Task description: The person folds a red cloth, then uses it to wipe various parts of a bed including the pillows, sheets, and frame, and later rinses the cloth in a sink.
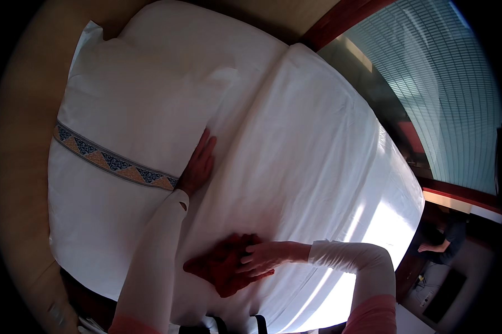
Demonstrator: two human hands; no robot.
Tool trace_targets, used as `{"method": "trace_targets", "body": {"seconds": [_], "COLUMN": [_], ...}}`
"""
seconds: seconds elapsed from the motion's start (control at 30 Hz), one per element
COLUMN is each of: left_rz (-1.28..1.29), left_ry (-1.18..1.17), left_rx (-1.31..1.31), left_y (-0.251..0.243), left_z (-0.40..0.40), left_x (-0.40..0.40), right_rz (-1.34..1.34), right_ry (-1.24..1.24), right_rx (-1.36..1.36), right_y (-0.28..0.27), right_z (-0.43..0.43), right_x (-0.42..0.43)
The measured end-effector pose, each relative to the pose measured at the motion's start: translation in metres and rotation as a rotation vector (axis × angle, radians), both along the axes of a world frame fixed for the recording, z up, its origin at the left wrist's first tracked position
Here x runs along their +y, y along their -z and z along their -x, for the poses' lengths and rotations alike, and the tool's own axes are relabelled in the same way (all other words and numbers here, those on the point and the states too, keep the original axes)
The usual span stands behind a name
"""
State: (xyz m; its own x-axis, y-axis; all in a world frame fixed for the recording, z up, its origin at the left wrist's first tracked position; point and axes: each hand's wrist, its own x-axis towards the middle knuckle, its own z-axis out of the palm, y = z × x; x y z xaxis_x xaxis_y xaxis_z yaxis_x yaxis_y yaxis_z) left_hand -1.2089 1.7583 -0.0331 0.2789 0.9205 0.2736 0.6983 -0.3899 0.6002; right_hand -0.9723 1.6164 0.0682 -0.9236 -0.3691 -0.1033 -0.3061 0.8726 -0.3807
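Observation:
A bed is spread with white bedding (301, 137). Along its left side lies a raised white section (142, 96) crossed by a patterned band (117, 160) in blue and orange. My left hand (199, 160) rests flat at the band's right end, beside a long crease, and holds nothing. Lower down, a crumpled red cloth (224, 267) lies on the white bedding. Over the cloth's right side, my right hand (261, 259) has its fingers curled onto it. The undersides of these fingers are hidden.
A wooden panel (21, 167) borders the bed on the left. To the right are a red-framed window with a slatted blind (434, 83) and a person in dark clothing (453, 238). Cables and a power strip (426, 298) lie near a dark panel (445, 294).

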Motion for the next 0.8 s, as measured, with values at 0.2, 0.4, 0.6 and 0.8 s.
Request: {"method": "trace_targets", "body": {"seconds": [0.2, 0.4, 0.6, 0.8], "left_rz": [-0.088, 0.046, 0.029, -0.075], "left_ry": [-0.014, -0.017, -0.01, -0.001], "left_rx": [0.193, 0.104, 0.067, 0.181], "left_y": [0.003, 0.014, 0.011, 0.006], "left_z": [-0.002, -0.003, -0.004, -0.005], "left_x": [0.002, 0.001, 0.0, 0.001], "right_rz": [-0.269, -0.841, -0.635, -0.372], "right_ry": [0.347, 1.082, 1.479, 0.873], "right_rx": [0.015, -0.082, -0.184, 0.136], "right_y": [0.002, -0.016, -0.09, -0.112], "right_z": [-0.098, -0.153, -0.122, -0.074], "right_x": [0.213, 0.396, 0.377, 0.109]}}
